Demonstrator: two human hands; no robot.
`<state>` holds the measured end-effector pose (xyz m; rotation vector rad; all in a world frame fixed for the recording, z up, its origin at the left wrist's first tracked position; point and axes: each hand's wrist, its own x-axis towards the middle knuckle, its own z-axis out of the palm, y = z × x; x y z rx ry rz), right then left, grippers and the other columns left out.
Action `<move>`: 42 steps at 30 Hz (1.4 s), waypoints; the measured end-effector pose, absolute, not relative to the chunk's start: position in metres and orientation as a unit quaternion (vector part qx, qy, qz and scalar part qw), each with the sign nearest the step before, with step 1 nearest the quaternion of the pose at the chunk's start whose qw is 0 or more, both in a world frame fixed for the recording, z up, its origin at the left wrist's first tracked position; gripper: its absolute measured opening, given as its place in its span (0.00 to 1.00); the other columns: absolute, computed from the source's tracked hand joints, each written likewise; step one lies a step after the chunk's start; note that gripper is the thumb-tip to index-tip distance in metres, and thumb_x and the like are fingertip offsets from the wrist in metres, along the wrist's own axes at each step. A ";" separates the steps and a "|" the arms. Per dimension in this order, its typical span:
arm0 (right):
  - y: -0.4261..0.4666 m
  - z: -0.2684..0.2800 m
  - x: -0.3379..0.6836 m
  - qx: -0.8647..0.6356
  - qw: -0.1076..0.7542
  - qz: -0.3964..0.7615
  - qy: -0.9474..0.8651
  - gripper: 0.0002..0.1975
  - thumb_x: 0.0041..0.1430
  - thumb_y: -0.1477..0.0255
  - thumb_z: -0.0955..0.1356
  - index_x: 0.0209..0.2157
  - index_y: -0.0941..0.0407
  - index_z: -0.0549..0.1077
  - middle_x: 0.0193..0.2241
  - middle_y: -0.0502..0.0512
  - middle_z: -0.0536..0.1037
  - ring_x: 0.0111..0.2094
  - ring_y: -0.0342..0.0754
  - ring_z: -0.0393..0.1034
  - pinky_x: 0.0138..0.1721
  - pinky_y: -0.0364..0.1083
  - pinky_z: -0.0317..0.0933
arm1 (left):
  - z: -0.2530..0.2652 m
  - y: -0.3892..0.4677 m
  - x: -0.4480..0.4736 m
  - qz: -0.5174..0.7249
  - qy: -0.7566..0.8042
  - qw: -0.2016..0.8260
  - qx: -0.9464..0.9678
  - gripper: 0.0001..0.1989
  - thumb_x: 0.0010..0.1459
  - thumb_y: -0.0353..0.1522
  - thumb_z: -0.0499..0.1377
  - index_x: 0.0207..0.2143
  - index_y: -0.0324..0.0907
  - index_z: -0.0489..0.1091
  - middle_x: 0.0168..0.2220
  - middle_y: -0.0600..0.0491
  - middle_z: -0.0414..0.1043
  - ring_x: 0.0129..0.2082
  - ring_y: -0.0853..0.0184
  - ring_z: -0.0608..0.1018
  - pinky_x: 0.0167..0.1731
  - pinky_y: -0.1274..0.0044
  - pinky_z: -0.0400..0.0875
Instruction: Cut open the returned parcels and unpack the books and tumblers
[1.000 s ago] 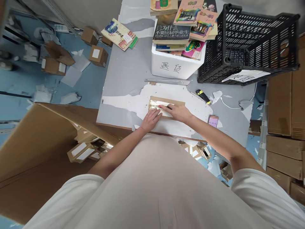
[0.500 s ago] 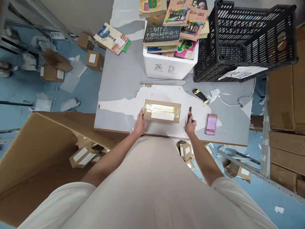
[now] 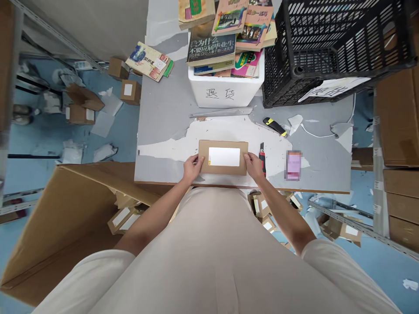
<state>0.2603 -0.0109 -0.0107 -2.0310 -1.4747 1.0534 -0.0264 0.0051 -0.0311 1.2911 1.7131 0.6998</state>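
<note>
A flat brown cardboard box (image 3: 227,170) with a blank-looking white label lies in front of me at the table's near edge. My left hand (image 3: 193,168) grips its left end, thumb on top. On the opposite end, my right hand (image 3: 253,165) holds the box the same way. The red and black box cutter (image 3: 262,158) lies on the table just right of my right hand, its blade end pointing away from me. Farther off rests a second cutter (image 3: 275,127), black and yellow.
A white bin (image 3: 225,93) heaped with books and a black plastic crate (image 3: 278,91) stand at the back. A pixelated pink rectangle (image 3: 293,165) lies right; loose books (image 3: 149,61) lie at the far left. A large open carton (image 3: 65,209) stands left below the table.
My right hand has let go of the red cutter, which now lies on the table, and has taken the box's right end. The box shows a different face, without the shiny tape.
</note>
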 end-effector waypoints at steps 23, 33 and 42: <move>-0.060 -0.058 0.267 -0.670 0.217 0.508 -0.496 0.30 0.50 0.74 0.67 0.57 0.52 0.64 0.46 0.57 0.75 0.45 0.53 0.70 0.48 0.55 0.65 | -0.070 -0.032 -0.037 0.208 0.604 0.572 0.514 0.33 0.48 0.42 0.63 0.57 0.42 0.64 0.52 0.45 0.71 0.52 0.56 0.73 0.52 0.63 0.67; -0.031 -0.005 0.262 -0.718 0.167 0.377 -0.561 0.24 0.64 0.53 0.54 0.24 0.54 0.65 0.26 0.56 0.70 0.30 0.49 0.64 0.34 0.47 0.59 | -0.012 0.001 -0.042 0.226 0.654 0.425 0.583 0.19 0.56 0.46 0.55 0.36 0.39 0.74 0.31 0.51 0.68 0.30 0.67 0.70 0.35 0.74 0.67; -0.036 -0.008 0.267 -0.704 0.207 0.452 -0.507 0.29 0.61 0.47 0.53 0.28 0.55 0.68 0.24 0.53 0.72 0.30 0.49 0.66 0.35 0.48 0.61 | -0.016 -0.005 -0.037 0.232 0.668 0.461 0.536 0.23 0.57 0.47 0.55 0.45 0.38 0.71 0.39 0.47 0.71 0.36 0.65 0.72 0.39 0.71 0.69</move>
